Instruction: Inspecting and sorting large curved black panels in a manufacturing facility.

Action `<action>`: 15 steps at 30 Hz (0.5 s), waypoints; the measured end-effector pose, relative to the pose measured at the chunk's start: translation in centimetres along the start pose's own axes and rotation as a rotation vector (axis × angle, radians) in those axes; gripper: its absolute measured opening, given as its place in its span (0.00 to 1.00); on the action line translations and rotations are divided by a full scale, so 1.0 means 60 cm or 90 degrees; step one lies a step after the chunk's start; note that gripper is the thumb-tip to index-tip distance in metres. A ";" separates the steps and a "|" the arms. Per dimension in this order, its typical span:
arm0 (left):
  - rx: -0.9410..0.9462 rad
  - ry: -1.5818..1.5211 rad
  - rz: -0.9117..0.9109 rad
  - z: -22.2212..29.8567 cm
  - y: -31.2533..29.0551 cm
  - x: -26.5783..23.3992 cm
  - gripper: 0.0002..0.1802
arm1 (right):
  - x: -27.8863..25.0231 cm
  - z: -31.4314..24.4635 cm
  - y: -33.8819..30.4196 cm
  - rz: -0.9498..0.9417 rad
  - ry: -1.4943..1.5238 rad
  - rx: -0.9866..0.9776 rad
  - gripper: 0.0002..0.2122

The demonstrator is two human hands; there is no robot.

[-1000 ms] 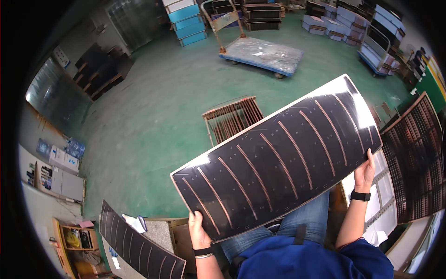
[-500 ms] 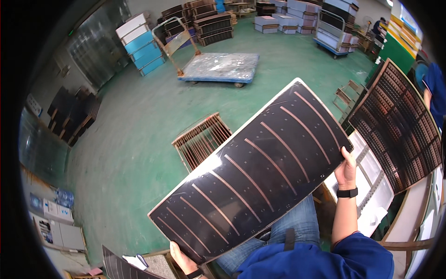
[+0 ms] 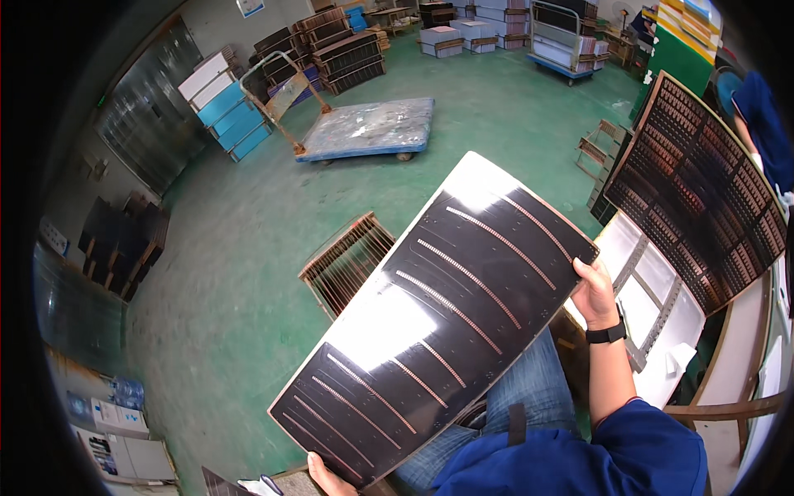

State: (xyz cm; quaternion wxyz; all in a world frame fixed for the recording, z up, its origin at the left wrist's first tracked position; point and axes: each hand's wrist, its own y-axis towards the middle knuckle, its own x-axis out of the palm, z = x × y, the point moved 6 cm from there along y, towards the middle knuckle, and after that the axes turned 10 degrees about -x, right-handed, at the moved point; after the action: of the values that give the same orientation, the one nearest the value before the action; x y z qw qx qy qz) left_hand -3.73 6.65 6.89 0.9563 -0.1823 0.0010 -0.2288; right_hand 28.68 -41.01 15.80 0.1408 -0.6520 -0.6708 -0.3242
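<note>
A long black circuit-board panel [image 3: 447, 322] with rows of copper-coloured pads is held slantwise above my lap. Bright glare covers its middle and its far corner. At the near left corner my left hand [image 3: 327, 475] grips the edge; only its thumb side shows, the other fingers being behind the board. My right hand [image 3: 591, 289], below a black wristband, clasps the right edge, thumb on the face. Next to that hand is a white, brightly lit work surface [image 3: 608, 252] with grey strips. Beyond it stands another dark panel [image 3: 695, 190] with dense copper-coloured patterns, tilted upright.
A slotted wooden rack [image 3: 343, 260] stands on the green floor behind the board. Farther off is a flat platform trolley [image 3: 372, 128]. Blue crates [image 3: 236, 124] and stacked trays [image 3: 351, 62] are at the back. A co-worker's blue sleeve [image 3: 761, 116] shows at far right.
The board has tilted, its far end dropping left and nearer, and the glare on it has spread. Both hands keep their grip. The whole view has shifted slightly.
</note>
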 end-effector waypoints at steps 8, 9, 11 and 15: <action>-0.028 -0.011 0.016 -0.011 0.015 -0.009 0.24 | 0.007 -0.001 -0.001 -0.011 -0.002 0.019 0.20; -0.042 -0.022 0.001 -0.011 0.014 -0.007 0.24 | 0.006 0.002 -0.002 -0.014 0.001 0.026 0.21; -0.050 -0.018 -0.001 -0.006 0.011 -0.005 0.24 | 0.005 0.006 -0.002 -0.009 0.001 0.022 0.21; -0.018 0.002 0.038 -0.005 0.018 -0.018 0.23 | -0.004 0.009 -0.005 -0.017 -0.005 0.035 0.21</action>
State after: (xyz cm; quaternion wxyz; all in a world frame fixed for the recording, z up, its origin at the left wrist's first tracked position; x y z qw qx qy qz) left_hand -4.25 7.89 6.14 0.9600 -0.1950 0.0113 -0.2008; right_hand 28.53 -40.83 15.16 0.1514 -0.6401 -0.6888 -0.3047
